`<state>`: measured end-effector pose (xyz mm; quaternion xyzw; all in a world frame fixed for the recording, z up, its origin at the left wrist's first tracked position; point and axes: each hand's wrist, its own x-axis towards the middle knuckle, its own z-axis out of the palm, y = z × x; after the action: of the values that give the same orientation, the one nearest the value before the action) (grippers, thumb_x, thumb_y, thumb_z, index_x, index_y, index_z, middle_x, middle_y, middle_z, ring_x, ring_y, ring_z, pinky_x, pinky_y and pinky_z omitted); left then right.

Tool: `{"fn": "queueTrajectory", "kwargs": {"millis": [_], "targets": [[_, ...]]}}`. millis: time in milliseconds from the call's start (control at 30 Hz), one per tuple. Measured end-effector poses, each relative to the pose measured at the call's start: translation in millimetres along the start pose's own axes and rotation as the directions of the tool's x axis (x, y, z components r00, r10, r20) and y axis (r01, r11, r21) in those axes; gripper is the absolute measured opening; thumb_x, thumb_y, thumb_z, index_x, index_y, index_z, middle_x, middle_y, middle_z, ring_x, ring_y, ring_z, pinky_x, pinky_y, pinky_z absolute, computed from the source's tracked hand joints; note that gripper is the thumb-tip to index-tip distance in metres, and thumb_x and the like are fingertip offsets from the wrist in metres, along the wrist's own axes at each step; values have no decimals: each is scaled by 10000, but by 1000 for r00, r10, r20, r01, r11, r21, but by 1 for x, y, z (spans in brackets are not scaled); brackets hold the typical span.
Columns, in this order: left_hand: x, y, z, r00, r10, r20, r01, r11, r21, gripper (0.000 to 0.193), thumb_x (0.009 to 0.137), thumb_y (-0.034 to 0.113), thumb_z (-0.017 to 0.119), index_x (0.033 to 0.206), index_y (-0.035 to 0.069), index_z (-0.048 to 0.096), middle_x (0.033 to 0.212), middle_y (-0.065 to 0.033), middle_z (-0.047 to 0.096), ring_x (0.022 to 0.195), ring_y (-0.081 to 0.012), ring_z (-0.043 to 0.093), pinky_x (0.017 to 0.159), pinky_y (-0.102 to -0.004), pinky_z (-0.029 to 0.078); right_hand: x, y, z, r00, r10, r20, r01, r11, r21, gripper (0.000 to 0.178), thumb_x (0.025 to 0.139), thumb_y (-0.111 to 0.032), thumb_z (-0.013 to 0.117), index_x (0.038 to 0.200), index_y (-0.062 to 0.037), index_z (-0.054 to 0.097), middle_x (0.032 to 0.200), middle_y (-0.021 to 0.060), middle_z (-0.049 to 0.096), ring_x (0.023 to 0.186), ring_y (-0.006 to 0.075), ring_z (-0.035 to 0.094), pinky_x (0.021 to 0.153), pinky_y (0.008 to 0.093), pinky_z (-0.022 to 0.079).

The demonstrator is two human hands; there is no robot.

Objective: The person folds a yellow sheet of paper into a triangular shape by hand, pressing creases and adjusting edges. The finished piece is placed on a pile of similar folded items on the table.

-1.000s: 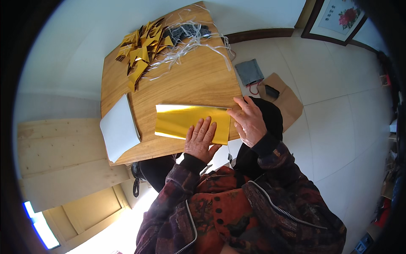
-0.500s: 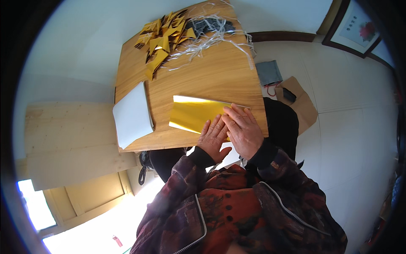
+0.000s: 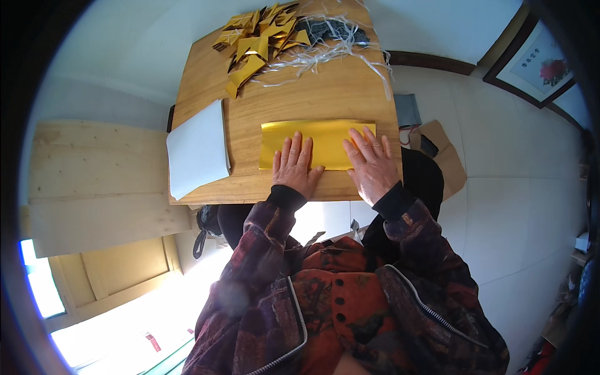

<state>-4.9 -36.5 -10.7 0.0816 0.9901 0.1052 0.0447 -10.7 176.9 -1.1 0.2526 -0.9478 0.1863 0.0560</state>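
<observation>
A shiny gold paper sheet lies as a long rectangle near the front of the wooden table. My left hand rests flat over its lower left part, fingers pointing away from me. Across its right end lies my right hand, also flat with fingers spread. Neither hand grips anything. To the left of the gold sheet sits a stack of white paper, apart from both hands.
Folded gold paper pieces are piled at the table's far side. Beside them lie tangled clear plastic strips and a dark bundle. On the floor to the right are a brown paper bag and a grey bag.
My hands have moved apart, the left one to the left and the right one slightly right. The gold sheet now lies straighter, parallel to the table's front edge. The view has shifted a little.
</observation>
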Motion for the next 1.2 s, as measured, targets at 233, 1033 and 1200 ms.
{"fn": "queueTrajectory", "kwargs": {"millis": [233,1033,1200], "targets": [[-1,6,12,999,-22,-44,24,999,42,703,909,416,537,1509,149,288,1604,-69,186,1474,-285,171,1174,-498,126,-10,-38,19,993,-98,61,91,989,114,754,806,-399,701,1410,-46,418,1512,94,348,1425,269,276,1145,525,184],[-21,-11,-10,988,74,-136,-56,989,136,818,866,498,596,1518,138,257,1612,-61,154,1485,-233,144,1176,-525,73,-24,32,-22,982,66,-176,-37,986,163,587,811,-196,696,1313,8,470,1424,163,436,1317,333,406,1064,479,326],[-4,39,-9,975,218,30,-219,975,28,797,866,463,613,1510,144,268,1602,-77,174,1481,-257,152,1177,-506,82,50,46,-10,998,25,-62,-21,998,65,495,856,-141,625,1309,4,485,1389,164,487,1292,330,439,1069,438,337]]}}
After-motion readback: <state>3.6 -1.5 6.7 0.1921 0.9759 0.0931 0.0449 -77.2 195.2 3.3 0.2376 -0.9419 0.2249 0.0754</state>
